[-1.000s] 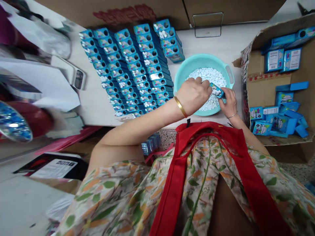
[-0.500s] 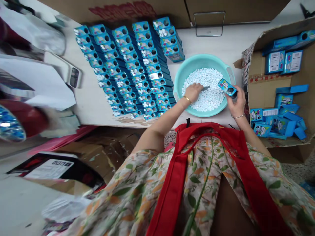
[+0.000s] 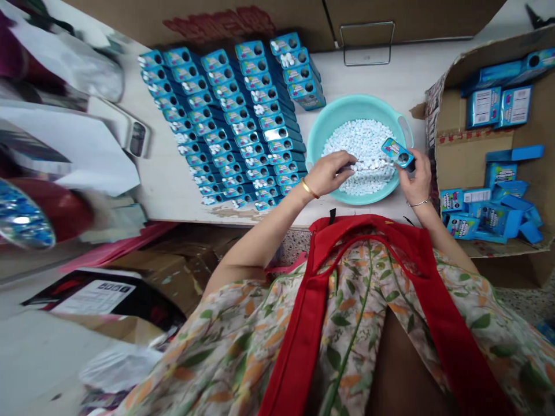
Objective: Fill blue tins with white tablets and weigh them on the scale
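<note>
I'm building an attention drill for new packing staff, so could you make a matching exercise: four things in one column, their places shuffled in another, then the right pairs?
Things
1. Gold bangle
2. Heap of white pellets
3. Cardboard carton
4. Blue container with a round opening

Places
A. Inside the teal basin
B. Gripped by the right hand
C. Around the wrist of the left hand
D. At the far right of the picture

Pairs: 1-C, 2-A, 3-D, 4-B

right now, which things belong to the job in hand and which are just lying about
Job: bowl; white pellets; blue box in right hand; blue boxes in rows; probably carton with similar boxes. Left hand pinches something too unclear to name.

Lying about, apparently: phone; paper; white bag.
</note>
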`<move>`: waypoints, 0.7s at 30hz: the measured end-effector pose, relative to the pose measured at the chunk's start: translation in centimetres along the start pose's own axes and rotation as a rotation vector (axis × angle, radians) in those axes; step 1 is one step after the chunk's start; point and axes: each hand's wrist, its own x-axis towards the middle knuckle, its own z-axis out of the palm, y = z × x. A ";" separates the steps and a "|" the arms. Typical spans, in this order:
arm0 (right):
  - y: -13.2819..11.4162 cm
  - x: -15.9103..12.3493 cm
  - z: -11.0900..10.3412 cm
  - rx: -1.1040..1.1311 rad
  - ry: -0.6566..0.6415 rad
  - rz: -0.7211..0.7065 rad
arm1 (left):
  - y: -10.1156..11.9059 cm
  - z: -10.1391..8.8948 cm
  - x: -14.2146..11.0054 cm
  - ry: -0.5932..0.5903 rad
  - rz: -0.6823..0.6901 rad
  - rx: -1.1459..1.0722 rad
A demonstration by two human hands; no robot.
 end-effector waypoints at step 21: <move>-0.8 -1.0 2.5 0.035 -0.127 -0.060 | 4.8 -4.7 1.5 -0.044 -0.040 0.557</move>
